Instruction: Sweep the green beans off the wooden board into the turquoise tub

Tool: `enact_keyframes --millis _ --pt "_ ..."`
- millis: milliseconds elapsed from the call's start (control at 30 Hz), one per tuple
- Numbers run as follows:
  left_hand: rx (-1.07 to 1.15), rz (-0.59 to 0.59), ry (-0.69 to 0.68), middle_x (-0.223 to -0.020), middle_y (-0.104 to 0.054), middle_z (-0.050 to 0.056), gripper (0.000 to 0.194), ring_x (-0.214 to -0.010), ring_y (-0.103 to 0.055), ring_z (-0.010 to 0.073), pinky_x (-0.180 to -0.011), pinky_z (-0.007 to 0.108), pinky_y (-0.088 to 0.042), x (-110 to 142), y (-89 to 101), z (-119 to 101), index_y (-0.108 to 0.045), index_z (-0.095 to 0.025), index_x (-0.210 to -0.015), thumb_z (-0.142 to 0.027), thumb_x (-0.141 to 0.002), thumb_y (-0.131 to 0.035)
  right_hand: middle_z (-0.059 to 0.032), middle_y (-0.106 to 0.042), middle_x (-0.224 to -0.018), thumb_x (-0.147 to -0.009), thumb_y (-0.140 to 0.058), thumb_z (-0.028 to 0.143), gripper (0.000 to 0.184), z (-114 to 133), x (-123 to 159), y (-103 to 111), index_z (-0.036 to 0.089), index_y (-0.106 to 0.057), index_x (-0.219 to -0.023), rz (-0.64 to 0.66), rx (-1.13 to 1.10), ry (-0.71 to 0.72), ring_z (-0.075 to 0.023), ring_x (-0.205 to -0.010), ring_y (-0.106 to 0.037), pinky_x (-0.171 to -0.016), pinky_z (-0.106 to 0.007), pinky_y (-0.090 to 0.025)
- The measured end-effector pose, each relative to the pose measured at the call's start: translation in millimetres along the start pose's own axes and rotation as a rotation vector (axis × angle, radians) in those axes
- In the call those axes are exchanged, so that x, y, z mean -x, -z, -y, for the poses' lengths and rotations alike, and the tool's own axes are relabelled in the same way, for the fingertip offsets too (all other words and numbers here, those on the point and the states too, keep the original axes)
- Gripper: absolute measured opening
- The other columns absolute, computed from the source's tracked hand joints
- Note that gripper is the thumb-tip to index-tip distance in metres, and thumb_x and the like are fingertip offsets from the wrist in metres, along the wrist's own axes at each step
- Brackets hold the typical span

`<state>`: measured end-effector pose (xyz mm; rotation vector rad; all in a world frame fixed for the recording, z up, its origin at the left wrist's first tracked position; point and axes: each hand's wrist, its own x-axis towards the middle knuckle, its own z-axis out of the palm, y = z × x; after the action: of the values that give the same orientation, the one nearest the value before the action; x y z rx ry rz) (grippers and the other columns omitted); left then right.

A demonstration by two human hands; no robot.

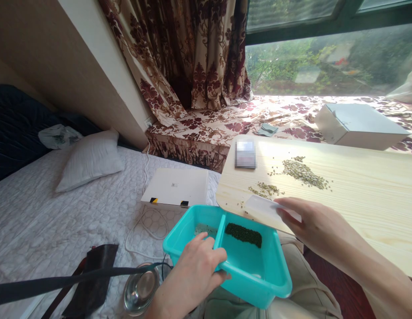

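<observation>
My left hand [201, 261] is closed on the near rim of a turquoise two-compartment plastic bin [282, 270], by its divider. The bin sits over my lap, just below the edge of a pale wooden table [365, 195]. Dark green beads or seeds [243, 235] lie in its right compartment; the left one holds a pale, speckled layer, partly behind my hand. My right hand [312, 221] pinches a thin white plastic card [260, 206], held low at the table's edge. Small olive-brown grains or beads [305, 173] are spread on the tabletop, with a looser patch near the card.
A small packet with a blurred face [245, 153] lies at the table's far left corner. A white box [362, 126] stands on the window ledge. On the bed are a flat white box [175, 186], a metal bowl [141, 288], a dark strap [76, 279] and a pillow [91, 159].
</observation>
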<state>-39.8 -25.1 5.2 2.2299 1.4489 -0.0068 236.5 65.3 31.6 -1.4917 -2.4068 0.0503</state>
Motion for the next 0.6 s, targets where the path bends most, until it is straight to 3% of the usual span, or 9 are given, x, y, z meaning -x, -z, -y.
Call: enact_keyframes --millis 600 --pt "0.009 -0.019 -0.009 -0.085 -0.066 0.001 0.021 -0.099 -0.066 0.0252 -0.114 0.047 -0.043 0.4 -2.4 4.9 -0.068 -0.021 -0.084 -0.03 -0.082 -0.087 -0.0029 -0.081 -0.091 -0.091 -0.051 0.022 0.027 13.2 -16.7 -5.6 0.026 -0.078 -0.097 0.019 0.059 0.101 -0.0199 -0.068 -0.075 -0.051 -0.026 -0.05"
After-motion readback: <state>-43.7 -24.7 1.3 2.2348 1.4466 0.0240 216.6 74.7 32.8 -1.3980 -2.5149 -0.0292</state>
